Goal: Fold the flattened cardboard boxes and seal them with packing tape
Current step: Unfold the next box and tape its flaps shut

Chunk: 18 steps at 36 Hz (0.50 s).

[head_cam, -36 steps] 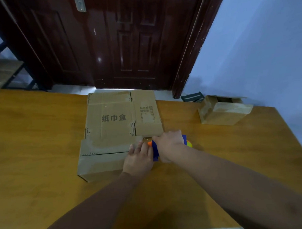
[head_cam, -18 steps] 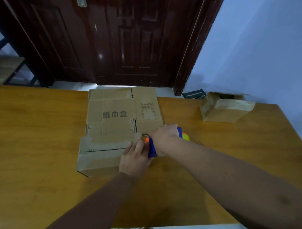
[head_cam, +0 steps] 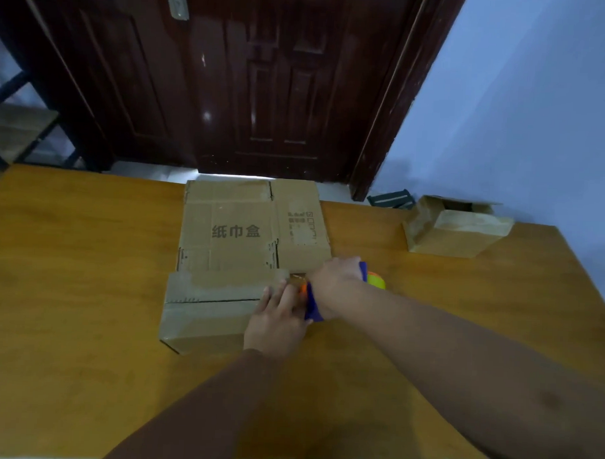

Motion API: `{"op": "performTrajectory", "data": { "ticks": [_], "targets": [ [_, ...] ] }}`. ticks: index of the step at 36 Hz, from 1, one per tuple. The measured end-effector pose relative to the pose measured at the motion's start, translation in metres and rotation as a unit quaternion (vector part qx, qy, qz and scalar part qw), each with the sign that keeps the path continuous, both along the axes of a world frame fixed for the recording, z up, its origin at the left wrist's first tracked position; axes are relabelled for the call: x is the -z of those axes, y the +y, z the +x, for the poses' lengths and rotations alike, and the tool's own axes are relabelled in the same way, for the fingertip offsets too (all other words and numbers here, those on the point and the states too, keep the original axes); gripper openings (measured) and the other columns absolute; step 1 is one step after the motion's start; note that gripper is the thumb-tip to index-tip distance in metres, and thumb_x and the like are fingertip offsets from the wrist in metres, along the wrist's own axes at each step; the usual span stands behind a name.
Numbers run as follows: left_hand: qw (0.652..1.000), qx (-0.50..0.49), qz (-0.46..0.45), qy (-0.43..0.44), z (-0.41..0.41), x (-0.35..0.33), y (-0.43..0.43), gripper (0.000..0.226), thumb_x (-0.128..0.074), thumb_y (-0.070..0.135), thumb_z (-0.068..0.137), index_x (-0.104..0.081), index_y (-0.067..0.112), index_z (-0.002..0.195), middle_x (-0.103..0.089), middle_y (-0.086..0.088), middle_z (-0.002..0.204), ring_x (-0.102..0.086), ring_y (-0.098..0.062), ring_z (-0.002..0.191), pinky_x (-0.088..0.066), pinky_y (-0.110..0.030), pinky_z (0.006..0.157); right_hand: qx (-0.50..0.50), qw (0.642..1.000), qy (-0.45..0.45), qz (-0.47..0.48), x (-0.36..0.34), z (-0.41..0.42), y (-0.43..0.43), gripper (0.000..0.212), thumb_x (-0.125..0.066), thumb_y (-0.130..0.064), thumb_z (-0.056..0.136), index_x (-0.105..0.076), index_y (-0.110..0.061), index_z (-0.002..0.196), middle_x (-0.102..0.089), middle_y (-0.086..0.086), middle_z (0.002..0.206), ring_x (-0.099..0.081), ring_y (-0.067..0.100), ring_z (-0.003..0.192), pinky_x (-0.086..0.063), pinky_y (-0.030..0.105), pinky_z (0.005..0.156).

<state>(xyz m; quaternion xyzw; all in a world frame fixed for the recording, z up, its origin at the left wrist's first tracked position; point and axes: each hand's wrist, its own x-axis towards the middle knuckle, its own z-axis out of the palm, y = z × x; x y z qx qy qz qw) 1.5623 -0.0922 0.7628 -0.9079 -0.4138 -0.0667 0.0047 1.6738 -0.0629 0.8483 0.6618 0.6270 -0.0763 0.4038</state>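
Observation:
A flattened brown cardboard box (head_cam: pixel 232 233) with printed characters lies in the middle of the wooden table (head_cam: pixel 69 290). Its near flaps are folded over and carry old tape. My left hand (head_cam: pixel 277 317) presses flat on the right end of the near flap, fingers straight. My right hand (head_cam: pixel 337 282) grips a blue and orange tape dispenser (head_cam: pixel 374 280) with a yellow roll, held at the box's right edge just beside my left fingertips. The dispenser's front end is hidden behind my hands.
A small folded cardboard box (head_cam: pixel 455 227) with open top flaps stands at the table's far right. A dark wooden door (head_cam: pixel 251 83) rises behind the table. A dark object (head_cam: pixel 391 198) lies on the floor by the door frame.
Both hands stay at the box's right edge with hardly any shift; the camera view has tilted slightly.

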Motion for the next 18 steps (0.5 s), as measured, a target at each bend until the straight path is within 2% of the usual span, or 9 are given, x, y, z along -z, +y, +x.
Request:
{"op": "performTrajectory", "data": {
  "ticks": [2, 4, 7, 8, 9, 11, 14, 16, 18],
  "targets": [
    [1.000, 0.003, 0.005, -0.004, -0.003, -0.002, 0.000, 0.034, -0.089, 0.037, 0.057, -0.077, 0.016, 0.081, -0.070, -0.009, 0.099, -0.069, -0.027, 0.095, -0.056, -0.042, 0.083, -0.005, 1.000, -0.023, -0.010, -0.006, 0.007, 0.003, 0.050, -0.065, -0.028, 0.082, -0.050, -0.019, 0.128, -0.052, 0.008, 0.126, -0.047, 0.033, 0.120, -0.037, 0.049, 0.097],
    [1.000, 0.013, 0.007, 0.012, -0.004, -0.001, -0.002, 0.033, -0.085, 0.042, 0.062, -0.077, 0.019, 0.084, -0.069, -0.008, 0.106, -0.068, -0.025, 0.100, -0.055, -0.041, 0.088, -0.011, 0.999, -0.033, -0.016, -0.008, 0.010, 0.005, 0.045, -0.064, -0.028, 0.081, -0.052, -0.018, 0.124, -0.053, 0.007, 0.116, -0.049, 0.031, 0.115, -0.037, 0.048, 0.095],
    [0.999, 0.014, -0.018, 0.028, -0.005, -0.003, -0.002, 0.037, -0.062, 0.047, 0.085, -0.068, 0.020, 0.111, -0.054, -0.012, 0.131, -0.055, -0.028, 0.121, -0.039, -0.042, 0.106, -0.002, 0.998, -0.045, -0.035, -0.008, 0.014, 0.008, 0.044, -0.062, -0.029, 0.082, -0.051, -0.021, 0.124, -0.053, 0.005, 0.119, -0.050, 0.029, 0.111, -0.037, 0.046, 0.094],
    [0.999, 0.012, -0.028, 0.015, -0.006, -0.005, -0.003, 0.038, -0.063, 0.045, 0.085, -0.067, 0.019, 0.112, -0.053, -0.015, 0.130, -0.056, -0.030, 0.119, -0.041, -0.044, 0.104, 0.008, 0.998, -0.048, -0.047, -0.009, 0.016, 0.009, 0.045, -0.062, -0.029, 0.082, -0.050, -0.021, 0.125, -0.052, 0.005, 0.118, -0.050, 0.029, 0.108, -0.038, 0.045, 0.091],
    [0.999, 0.006, -0.037, -0.002, -0.005, -0.006, -0.003, 0.038, -0.071, 0.043, 0.079, -0.070, 0.019, 0.107, -0.058, -0.016, 0.123, -0.062, -0.031, 0.108, -0.048, -0.044, 0.096, 0.023, 0.997, -0.050, -0.063, -0.011, 0.019, 0.010, 0.044, -0.061, -0.027, 0.081, -0.050, -0.020, 0.123, -0.052, 0.004, 0.114, -0.051, 0.028, 0.104, -0.039, 0.043, 0.087],
    [0.997, -0.013, -0.052, -0.053, -0.006, -0.010, -0.002, 0.041, -0.080, 0.040, 0.066, -0.072, 0.020, 0.101, -0.064, -0.014, 0.109, -0.068, -0.028, 0.088, -0.057, -0.040, 0.078, 0.063, 0.991, -0.044, -0.107, -0.015, 0.026, 0.014, 0.029, -0.057, -0.018, 0.078, -0.055, -0.016, 0.107, -0.051, 0.004, 0.100, -0.050, 0.027, 0.091, -0.040, 0.041, 0.084],
    [0.986, -0.037, -0.098, -0.133, -0.006, -0.013, -0.003, 0.044, -0.078, 0.036, 0.071, -0.066, 0.020, 0.110, -0.061, -0.010, 0.111, -0.067, -0.027, 0.088, -0.057, -0.036, 0.071, 0.118, 0.979, -0.027, -0.162, -0.020, 0.038, 0.021, 0.011, -0.051, -0.004, 0.069, -0.050, -0.013, 0.077, -0.041, 0.007, 0.083, -0.041, 0.023, 0.072, -0.038, 0.036, 0.073],
    [0.975, -0.063, -0.133, -0.167, -0.007, -0.014, -0.003, 0.042, -0.068, 0.037, 0.081, -0.061, 0.020, 0.119, -0.056, -0.006, 0.120, -0.064, -0.024, 0.097, -0.054, -0.034, 0.078, 0.123, 0.976, 0.000, -0.180, -0.025, 0.044, 0.024, 0.019, -0.055, -0.001, 0.075, -0.045, -0.014, 0.067, -0.034, 0.006, 0.073, -0.031, 0.019, 0.061, -0.031, 0.030, 0.065],
    [0.977, -0.057, -0.136, -0.153, -0.007, -0.011, -0.001, 0.041, -0.054, 0.040, 0.090, -0.055, 0.021, 0.127, -0.047, -0.004, 0.132, -0.056, -0.022, 0.112, -0.047, -0.033, 0.092, 0.132, 0.974, 0.036, -0.181, -0.034, 0.048, 0.028, 0.021, -0.056, -0.003, 0.084, -0.048, -0.013, 0.067, -0.031, 0.004, 0.068, -0.028, 0.018, 0.056, -0.027, 0.028, 0.055]
  ]
}}
